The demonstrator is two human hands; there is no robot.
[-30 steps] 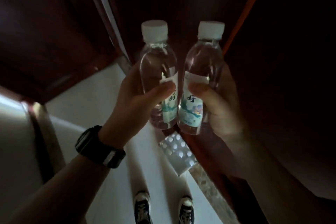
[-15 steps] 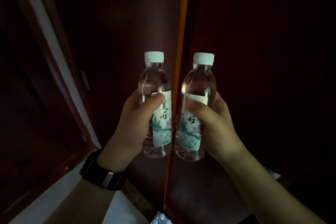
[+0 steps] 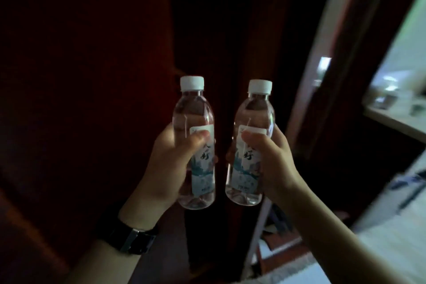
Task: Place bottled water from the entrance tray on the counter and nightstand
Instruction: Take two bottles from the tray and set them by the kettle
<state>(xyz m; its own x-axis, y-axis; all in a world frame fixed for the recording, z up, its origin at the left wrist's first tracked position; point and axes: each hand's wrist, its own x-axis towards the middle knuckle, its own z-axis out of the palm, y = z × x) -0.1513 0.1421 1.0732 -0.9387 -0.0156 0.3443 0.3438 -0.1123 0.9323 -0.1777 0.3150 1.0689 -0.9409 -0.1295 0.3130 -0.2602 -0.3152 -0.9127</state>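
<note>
I count two water bottles: left hand (image 3: pixel 170 163) grips one bottle (image 3: pixel 194 145), right hand (image 3: pixel 272 163) the other (image 3: pixel 251 147); labels show 好.

Left hand (image 3: pixel 171 166): grips left bottle (image 3: pixel 194 145), upright.
Right hand (image 3: pixel 273 163): grips right bottle (image 3: pixel 250 145), upright.
Counter (image 3: pixel 396 120): 3 o'clock, blurred.

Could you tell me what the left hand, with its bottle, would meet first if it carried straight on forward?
Probably the dark wooden panel ahead; nothing shows between it and the left hand gripping its water bottle, though depth is hard to judge in this dim view.
</note>
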